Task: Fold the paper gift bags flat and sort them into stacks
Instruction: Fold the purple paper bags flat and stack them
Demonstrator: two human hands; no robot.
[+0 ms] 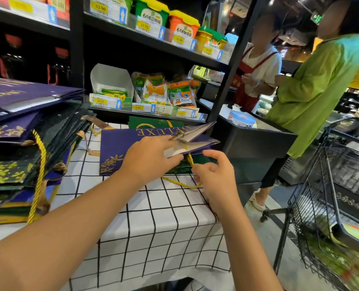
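I see a purple gift bag (119, 150) lying on its side on the worktop (153, 223), which wears a white cloth with a black grid. Gold "DELUXE" lettering reads upside down from here. The bag's mouth faces right and gapes partly open, white lining showing. It rests on top of dark green bags (153, 123) whose edges show behind and below it. My left hand (151, 158) lies on the purple bag near the mouth, fingers (168, 139) stretched to the upper rim, thumb against the lower flap; it seems to be pinching the opening. My right hand (214, 175) sits just right of the mouth, fingers loosely curled, thumb and forefinger pinching the gold cord handle (182, 183), which loops down across the cloth. At far left, a tall stack of flattened bags (16, 143), purple and dark green, gold cords hanging. Behind: shop shelves (153, 40) with price tags. Right: a shopping trolley (332, 185).
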